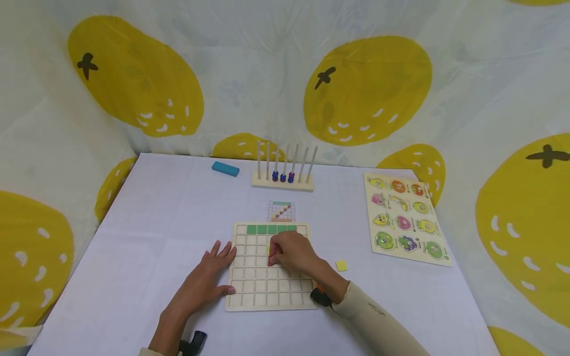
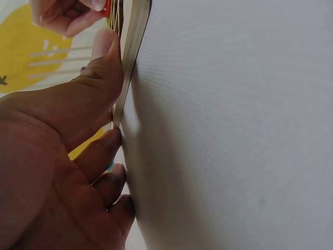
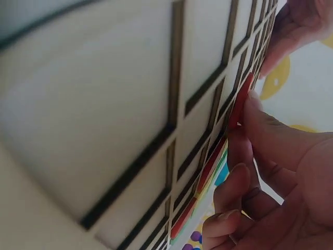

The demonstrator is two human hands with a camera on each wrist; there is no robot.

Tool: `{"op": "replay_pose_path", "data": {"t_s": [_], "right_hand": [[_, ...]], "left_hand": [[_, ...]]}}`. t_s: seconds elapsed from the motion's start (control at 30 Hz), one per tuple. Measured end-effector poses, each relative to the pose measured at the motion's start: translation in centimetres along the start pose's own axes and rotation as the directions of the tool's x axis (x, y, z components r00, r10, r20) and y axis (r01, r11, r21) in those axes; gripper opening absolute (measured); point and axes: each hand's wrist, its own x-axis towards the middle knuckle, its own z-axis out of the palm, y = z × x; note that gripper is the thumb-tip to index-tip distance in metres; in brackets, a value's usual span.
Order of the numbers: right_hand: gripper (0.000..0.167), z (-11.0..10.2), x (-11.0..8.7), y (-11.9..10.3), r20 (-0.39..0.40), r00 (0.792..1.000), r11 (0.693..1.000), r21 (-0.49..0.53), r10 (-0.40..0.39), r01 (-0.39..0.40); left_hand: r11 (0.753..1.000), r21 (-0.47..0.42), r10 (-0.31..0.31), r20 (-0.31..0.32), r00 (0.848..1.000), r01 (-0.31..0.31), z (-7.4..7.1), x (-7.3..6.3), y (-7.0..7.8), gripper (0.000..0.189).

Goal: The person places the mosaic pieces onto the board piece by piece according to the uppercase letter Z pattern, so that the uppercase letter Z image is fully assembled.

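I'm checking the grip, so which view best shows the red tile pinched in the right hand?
The right wrist view: it shows the red tile close up, pinched by the right hand. The head view shows it small and partly covered; the left wrist view, just a red sliver near the top.

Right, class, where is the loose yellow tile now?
In the head view, the yellow tile lies on the table, right of the grid board and left of the fruit puzzle.

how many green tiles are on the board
5 green tiles, side by side in the far row of the wooden board, in the second to sixth squares from the left. The right hand, pinching a red tile, covers some squares, so others may be hidden.
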Motion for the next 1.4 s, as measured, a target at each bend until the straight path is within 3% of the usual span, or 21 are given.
{"op": "replay_pose_path", "data": {"t_s": [0.33, 0.5, 0.63, 1.0, 1.23, 1.4], "right_hand": [[0.021, 0.4, 0.2, -0.1, 0.009, 1.0, 1.0, 0.014, -0.016, 0.016], [0.02, -0.2, -0.5, 0.6, -0.003, 1.0, 0.997, 0.081, -0.008, 0.008], [0.018, -1.2, -1.6, 1.5, -0.024, 0.999, 0.994, 0.107, 0.027, -0.025], [0.017, -4.4, -6.3, 5.4, -0.064, 0.979, 0.97, 0.162, 0.195, -0.183], [0.015, -4.9, -8.7, 7.4, -0.083, 0.959, 0.954, 0.157, 0.27, -0.255], [0.02, -5.0, -9.7, 8.4, -0.063, 0.958, 0.952, 0.148, 0.28, -0.268]], "left_hand": [[1.0, -0.025, -0.001, -0.007, 1.0, 0.001, 0.1, -0.1, -0.2, 0.104], [1.0, -0.027, 0.014, -0.038, 0.999, -0.015, 0.4, -0.2, -0.2, 0.105], [1.0, -0.016, 0.017, -0.051, 0.999, -0.018, 0.5, -0.2, -0.2, 0.106], [0.999, -0.014, -0.034, 0.019, 0.999, 0.035, 0.4, 0.1, -0.1, 0.107], [1.0, -0.009, -0.015, -0.023, 1.0, 0.015, 0.3, 0.0, -0.1, 0.107], [1.0, 0.001, -0.005, -0.033, 0.999, 0.005, 0.3, 0.0, -0.2, 0.106]]}}
